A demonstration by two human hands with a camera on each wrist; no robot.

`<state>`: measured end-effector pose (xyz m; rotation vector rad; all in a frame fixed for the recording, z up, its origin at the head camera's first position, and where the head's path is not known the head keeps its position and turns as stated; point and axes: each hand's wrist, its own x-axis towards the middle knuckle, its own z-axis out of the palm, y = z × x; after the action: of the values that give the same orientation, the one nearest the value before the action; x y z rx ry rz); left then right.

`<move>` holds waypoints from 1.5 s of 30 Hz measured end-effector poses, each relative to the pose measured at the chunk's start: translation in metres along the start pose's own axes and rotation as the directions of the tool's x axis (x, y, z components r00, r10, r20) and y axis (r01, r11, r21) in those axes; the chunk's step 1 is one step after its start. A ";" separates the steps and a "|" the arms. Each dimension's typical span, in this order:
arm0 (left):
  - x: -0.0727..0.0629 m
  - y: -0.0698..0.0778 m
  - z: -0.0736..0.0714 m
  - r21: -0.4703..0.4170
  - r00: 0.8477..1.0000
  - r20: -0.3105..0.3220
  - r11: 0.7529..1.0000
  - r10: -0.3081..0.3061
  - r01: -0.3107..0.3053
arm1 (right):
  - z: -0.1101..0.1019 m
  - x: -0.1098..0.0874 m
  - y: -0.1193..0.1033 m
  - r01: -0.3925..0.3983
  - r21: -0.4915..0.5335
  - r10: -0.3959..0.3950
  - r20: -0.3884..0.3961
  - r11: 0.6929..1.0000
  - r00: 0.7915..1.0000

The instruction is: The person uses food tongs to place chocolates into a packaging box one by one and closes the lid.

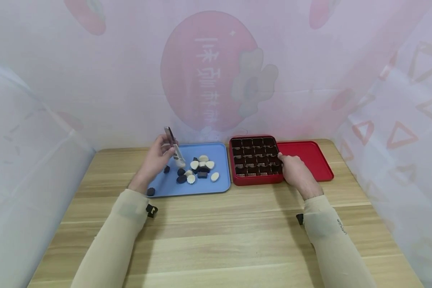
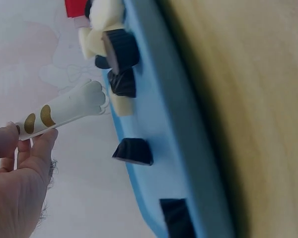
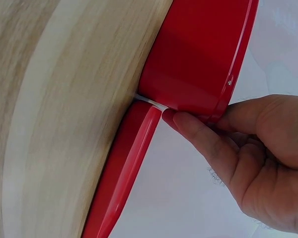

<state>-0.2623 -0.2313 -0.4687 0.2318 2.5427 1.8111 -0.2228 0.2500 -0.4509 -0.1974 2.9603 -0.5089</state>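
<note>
My left hand (image 1: pixel 154 161) pinches a pair of tongs (image 1: pixel 177 150), steel at the top and white below, slanting over the blue tray (image 1: pixel 217 186). In the left wrist view the tongs (image 2: pixel 64 108) have a paw-shaped tip with brown marks; whether anything is between the tips I cannot tell. Dark chocolates (image 1: pixel 181 179) and white chocolates (image 1: pixel 191 179) lie grouped on the tray, a few dark ones apart at the left. My right hand (image 1: pixel 296 174) grips the right side of a red box (image 1: pixel 259 181), thumb at the rim, fingers against the outer wall (image 3: pixel 188 59).
Inside the box sits a brown divided insert (image 1: pixel 250 152) with many compartments. A red lid (image 1: pixel 311 160) lies to the right, close beside the box. Everything stands on a wooden table (image 1: pixel 223 232), with a printed cloth (image 1: pixel 129 80) behind and at the sides.
</note>
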 end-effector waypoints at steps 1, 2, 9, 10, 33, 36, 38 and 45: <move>0.000 -0.001 0.001 0.008 1.000 -0.002 1.000 0.002 -0.002 | 0.000 0.000 0.000 0.002 -0.001 -0.002 0.001 1.000 1.000; 0.001 -0.001 0.003 0.018 1.000 -0.003 1.000 0.008 -0.008 | 0.001 0.001 0.000 0.003 -0.001 -0.003 0.001 1.000 1.000; 0.003 -0.006 0.008 0.051 0.998 -0.004 0.997 0.058 -0.058 | 0.002 0.001 0.000 0.008 0.003 -0.008 0.003 1.000 1.000; 0.003 -0.006 0.008 0.052 0.998 -0.001 0.997 0.064 -0.064 | 0.002 0.001 0.000 0.006 0.001 -0.006 0.006 1.000 1.000; 0.005 -0.008 0.010 0.236 0.999 -0.023 0.971 0.043 -0.036 | 0.001 0.000 -0.001 -0.003 -0.008 0.003 0.016 1.000 1.000; 0.003 -0.003 0.012 0.236 0.998 -0.049 0.971 0.043 -0.030 | 0.001 0.000 -0.001 0.000 -0.010 0.000 0.015 1.000 1.000; 0.003 0.001 0.014 0.214 0.997 -0.062 0.976 0.049 -0.034 | 0.001 -0.001 -0.002 0.004 -0.010 -0.004 0.013 1.000 1.000; 0.001 0.018 0.025 0.140 0.991 -0.093 0.986 0.100 -0.087 | 0.001 -0.002 0.000 -0.004 0.002 0.004 0.018 1.000 1.000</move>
<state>-0.2590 -0.2020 -0.4599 0.2738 2.7727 1.7228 -0.2212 0.2498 -0.4513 -0.1948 2.9420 -0.5069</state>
